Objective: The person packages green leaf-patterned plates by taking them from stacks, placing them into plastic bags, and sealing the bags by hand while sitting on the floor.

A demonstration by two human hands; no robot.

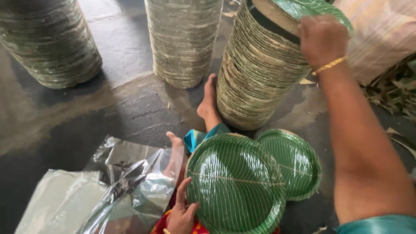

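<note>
your right hand (321, 40) is up on the tall stack of round green leaf-pattern paper plates (260, 73), the fingers closed over the rim of the top green plate (318, 11), which sits tilted, one edge lifted off the stack. i think it is tilted so that it comes free from the plates under it.

in front of that tall stack, near your lap, stands a small upright bundle of the same round green plates (236, 184). your left hand (182, 214) is open and spread against the bundle's left rim, thumb up, only steadying it, probably so it does not roll away. a second green plate (297, 162) leans behind the bundle, on the side nearer the stack.

your bare foot (209, 102) rests touching the base of the tall stack. left of the bundle lie crumpled clear plastic bags (104, 195) on the dark concrete floor (86, 117). two more tall plate stacks (184, 41) stand further left of the first stack.
</note>
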